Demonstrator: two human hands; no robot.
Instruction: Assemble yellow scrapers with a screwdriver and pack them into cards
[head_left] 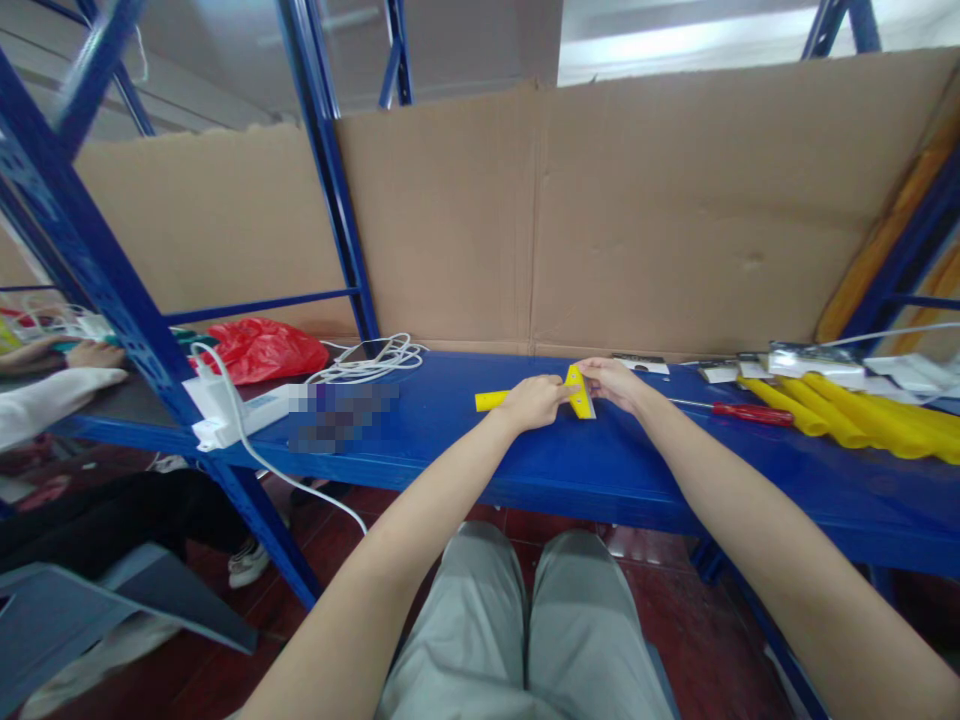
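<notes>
Your pale grey trousers (pixel 480 640) are nearest the view, below the front edge of the blue bench (pixel 450 460). Over the bench, near its middle, you have the yellow tool (pixel 579 397), its handle reaching out to the left past your fingers and its wide head turned to the right, with a pale strip along that side.

Your left hand (pixel 535 402) is wrapped around the handle close to the head; your right hand (pixel 611 384) looks pinched on the head's far corner, though what the fingertips press is too small to make out.

To work this well, let the left hand do the steadying and brace the handle against the bench, so the head cannot twist under your right fingers. Treat the pale strip as possibly sharp: grip from the flat faces. The red-handled screwdriver (pixel 752 413) lies within easy reach of your right hand, beside the yellow tubes (pixel 870 420).
</notes>
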